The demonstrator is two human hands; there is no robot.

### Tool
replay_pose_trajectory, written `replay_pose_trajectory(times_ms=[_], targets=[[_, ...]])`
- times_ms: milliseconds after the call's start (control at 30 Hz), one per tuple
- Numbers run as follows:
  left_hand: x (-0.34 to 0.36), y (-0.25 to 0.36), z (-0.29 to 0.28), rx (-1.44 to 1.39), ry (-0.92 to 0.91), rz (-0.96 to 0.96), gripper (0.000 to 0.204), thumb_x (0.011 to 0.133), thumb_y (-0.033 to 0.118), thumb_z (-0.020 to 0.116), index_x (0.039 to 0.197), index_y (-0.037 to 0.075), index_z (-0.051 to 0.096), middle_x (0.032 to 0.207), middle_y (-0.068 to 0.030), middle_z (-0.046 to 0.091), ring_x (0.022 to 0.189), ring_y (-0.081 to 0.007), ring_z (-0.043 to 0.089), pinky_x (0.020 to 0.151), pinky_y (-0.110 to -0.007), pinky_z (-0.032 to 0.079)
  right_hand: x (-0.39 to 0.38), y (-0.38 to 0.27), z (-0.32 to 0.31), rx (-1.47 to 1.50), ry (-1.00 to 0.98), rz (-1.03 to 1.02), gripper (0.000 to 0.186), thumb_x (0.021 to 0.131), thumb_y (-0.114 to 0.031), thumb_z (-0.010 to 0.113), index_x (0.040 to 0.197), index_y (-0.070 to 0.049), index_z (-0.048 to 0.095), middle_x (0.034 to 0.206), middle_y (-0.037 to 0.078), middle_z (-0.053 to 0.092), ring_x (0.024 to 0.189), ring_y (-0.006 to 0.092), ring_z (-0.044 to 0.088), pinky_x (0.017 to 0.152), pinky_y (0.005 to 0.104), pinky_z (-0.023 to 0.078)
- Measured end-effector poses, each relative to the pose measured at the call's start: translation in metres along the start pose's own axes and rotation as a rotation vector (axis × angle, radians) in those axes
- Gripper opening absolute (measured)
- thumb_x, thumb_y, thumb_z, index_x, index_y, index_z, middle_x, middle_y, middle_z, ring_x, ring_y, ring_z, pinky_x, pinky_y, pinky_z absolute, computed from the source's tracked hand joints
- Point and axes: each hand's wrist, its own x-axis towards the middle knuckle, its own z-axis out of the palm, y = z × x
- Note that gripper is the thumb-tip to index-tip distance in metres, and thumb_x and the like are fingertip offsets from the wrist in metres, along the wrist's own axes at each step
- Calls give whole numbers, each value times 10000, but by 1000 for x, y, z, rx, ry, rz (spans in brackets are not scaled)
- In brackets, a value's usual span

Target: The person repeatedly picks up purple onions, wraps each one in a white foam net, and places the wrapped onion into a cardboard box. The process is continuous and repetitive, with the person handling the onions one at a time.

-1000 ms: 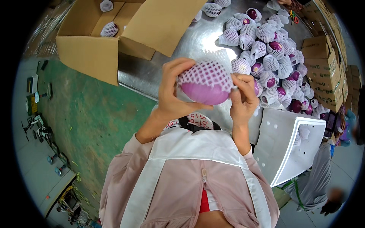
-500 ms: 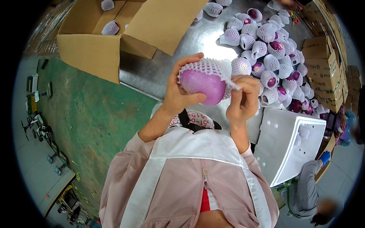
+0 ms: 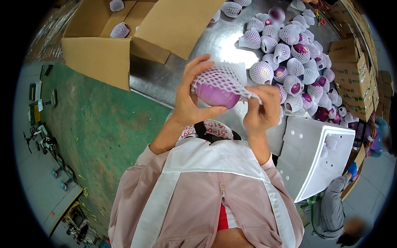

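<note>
Raised over the metal table (image 3: 165, 78), my left hand (image 3: 186, 105) is wrapped round a smooth purple round fruit or vegetable (image 3: 217, 97), thumb along its lower side. A white foam mesh sleeve (image 3: 221, 76) covers its upper part, the lower purple surface bare. My right hand (image 3: 262, 107) pinches the loose edge of the sleeve at the right. Behind that hand lies a heap of similar purple produce (image 3: 301, 53) in white mesh sleeves.
An open cardboard box (image 3: 91, 60) holds sleeved pieces at upper left. A white foam crate (image 3: 297, 161) stands right, stacked cartons (image 3: 347, 78) behind. Scissors (image 3: 320, 18) lie at the far edge. A co-worker (image 3: 331, 206) with a blue glove is at lower right; green floor (image 3: 95, 128) lies left.
The fruit has tilted and risen slightly in my left hand. My right hand has shifted slightly left with the sleeve's edge. The co-worker's gloved arm has come into view beside a carton.
</note>
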Motion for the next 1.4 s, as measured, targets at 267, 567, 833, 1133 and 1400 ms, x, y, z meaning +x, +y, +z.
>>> replay_pose_trajectory(times_ms=[267, 567, 833, 1133, 1400], targets=[[-4, -4, 5, -155, 55, -59, 812, 492, 29, 853, 1188, 70, 436, 1310, -142, 363, 1152, -208, 462, 938, -330, 434, 2, 2, 1, -82, -171, -293, 389, 507, -104, 745, 895, -125, 717, 745, 4, 564, 652, 185, 543, 571, 299, 457], [1, 10, 18, -548, 381, -365, 874, 534, 67, 862, 1248, 79, 358, 1206, -93, 446, 1142, -193, 475, 962, -328, 421, -4, 13, 7, 285, -291, 296, 913, 565, -383, 848, 1323, -69, 446, 1215, 122, 503, 1067, 270, 535, 838, 360, 456], [10, 2, -5, -168, -44, -285, 1014, 501, 137, 905, 1327, 65, 320, 1229, -80, 451, 1138, -177, 484, 963, -322, 423, 0, 14, -4, 217, -353, 243, 667, 603, -255, 836, 1197, -63, 601, 1224, 129, 524, 1055, 228, 542, 767, 294, 459], [7, -4, -6, -76, -33, -276, 1048, 431, 239, 931, 1281, 34, 353, 1185, -84, 488, 1106, -176, 506, 955, -321, 418, -8, 16, -2, 269, -99, 284, 297, 694, -7, 725, 989, -11, 691, 882, 97, 632, 798, 189, 576, 667, 260, 438], [5, -2, 11, -160, 136, -216, 934, 522, 138, 870, 1288, 40, 344, 1120, -93, 497, 1063, -174, 518, 904, -324, 459, -6, 8, -1, -4, 53, -91, 329, 552, 22, 778, 863, -52, 703, 728, 52, 614, 584, 176, 535, 505, 246, 389]])
